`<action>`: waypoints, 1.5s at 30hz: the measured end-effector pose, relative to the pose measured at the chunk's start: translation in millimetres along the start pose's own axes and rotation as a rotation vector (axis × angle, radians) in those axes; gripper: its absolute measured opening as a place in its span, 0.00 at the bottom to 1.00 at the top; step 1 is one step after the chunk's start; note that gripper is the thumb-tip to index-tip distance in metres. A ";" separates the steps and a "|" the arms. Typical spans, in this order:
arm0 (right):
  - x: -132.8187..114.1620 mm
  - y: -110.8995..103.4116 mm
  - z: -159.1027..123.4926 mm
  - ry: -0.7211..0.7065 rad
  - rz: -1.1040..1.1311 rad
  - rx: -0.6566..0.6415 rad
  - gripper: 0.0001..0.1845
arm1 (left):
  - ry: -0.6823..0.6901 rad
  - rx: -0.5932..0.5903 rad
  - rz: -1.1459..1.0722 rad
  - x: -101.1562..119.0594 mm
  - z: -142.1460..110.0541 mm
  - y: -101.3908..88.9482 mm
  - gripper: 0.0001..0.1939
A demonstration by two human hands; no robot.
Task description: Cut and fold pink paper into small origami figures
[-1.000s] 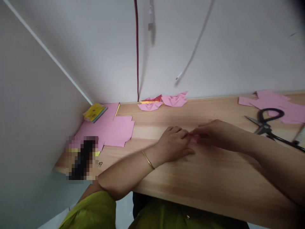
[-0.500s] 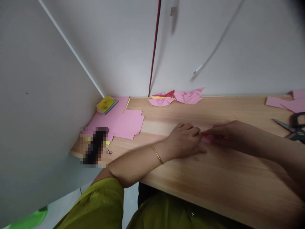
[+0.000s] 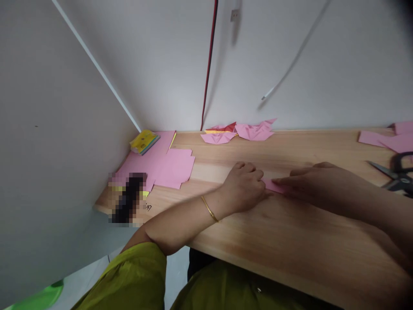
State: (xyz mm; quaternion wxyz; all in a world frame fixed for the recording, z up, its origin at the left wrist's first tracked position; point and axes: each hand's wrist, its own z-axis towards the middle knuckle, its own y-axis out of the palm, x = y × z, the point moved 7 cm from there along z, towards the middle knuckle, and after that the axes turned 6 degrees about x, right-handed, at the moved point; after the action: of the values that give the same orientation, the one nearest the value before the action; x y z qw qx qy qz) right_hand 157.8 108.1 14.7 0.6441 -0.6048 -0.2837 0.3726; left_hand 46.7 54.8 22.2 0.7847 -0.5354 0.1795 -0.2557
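Note:
A folded piece of pink paper [image 3: 271,185] lies on the wooden table between my two hands, partly covered by both. My left hand [image 3: 245,188], fingers curled and closed, grips its left end against the tabletop. From the other side my right hand [image 3: 306,184] bears on the paper, its index finger stretched along it and the remaining fingers bent over it. How the paper is folded beneath the hands is hidden.
Folded pink paper shapes [image 3: 254,130] stand by the wall. Pink sheets [image 3: 174,165] and a yellow packet [image 3: 144,142] lie at the left. At the right are black scissors [image 3: 398,176] and more pink paper [image 3: 377,139]. A white cable [image 3: 290,60] hangs down the wall.
My left hand has shifted slightly left, away from the right fingertip. More of the pink paper shows between the hands. My right hand stays nearly in place.

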 end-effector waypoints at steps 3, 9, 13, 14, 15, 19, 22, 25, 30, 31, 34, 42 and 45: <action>-13.6 -2.6 0.0 -0.006 -0.075 -0.145 0.09 | 0.024 -0.015 0.015 5.5 -0.7 -3.0 0.16; -18.8 -17.0 1.2 0.096 -0.093 -0.223 0.10 | 0.005 0.011 0.001 1.4 0.1 1.7 0.14; -11.4 -19.4 3.6 0.121 -0.018 -0.206 0.12 | -0.053 -0.011 -0.049 -7.2 3.8 5.3 0.11; -8.4 -19.5 4.8 0.135 -0.018 -0.189 0.11 | -0.062 -0.018 -0.070 -8.7 4.8 5.3 0.11; -4.9 -19.3 5.9 0.159 -0.018 -0.169 0.11 | -0.077 -0.014 -0.095 -10.4 5.7 4.6 0.11; 4.6 -15.1 8.6 0.237 0.048 -0.103 0.16 | -0.140 0.038 -0.196 -17.9 7.4 1.8 0.06; 7.7 -8.8 7.9 0.295 0.140 -0.129 0.14 | -0.163 0.052 -0.260 -22.5 6.8 4.3 0.11; 10.1 -2.7 5.9 0.368 0.267 -0.180 0.10 | -0.173 0.056 -0.308 -26.2 6.1 7.0 0.17; 13.4 -0.9 5.8 0.392 0.388 -0.135 0.05 | -0.213 0.085 -0.399 -34.1 7.3 5.1 0.19; 13.7 -2.0 6.7 0.379 0.406 -0.109 0.05 | -0.229 0.090 -0.428 -36.1 7.8 4.2 0.16; 13.9 -12.8 11.0 0.308 0.389 0.041 0.04 | -0.276 0.116 -0.513 -41.7 9.1 1.0 0.02; -8.2 -41.5 12.4 0.043 0.114 0.464 0.06 | -0.291 0.285 -0.368 -39.2 5.5 -15.8 0.05; -12.5 -39.1 11.8 -0.043 0.072 0.495 0.10 | -0.299 0.274 -0.466 -35.5 6.1 -17.0 0.05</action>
State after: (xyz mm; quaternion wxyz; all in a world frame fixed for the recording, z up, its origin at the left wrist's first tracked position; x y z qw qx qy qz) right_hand 146.5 104.9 55.7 0.7526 -0.4303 -0.1758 0.4664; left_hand 18.0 75.5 40.6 0.7874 -0.4831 -0.1017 -0.3691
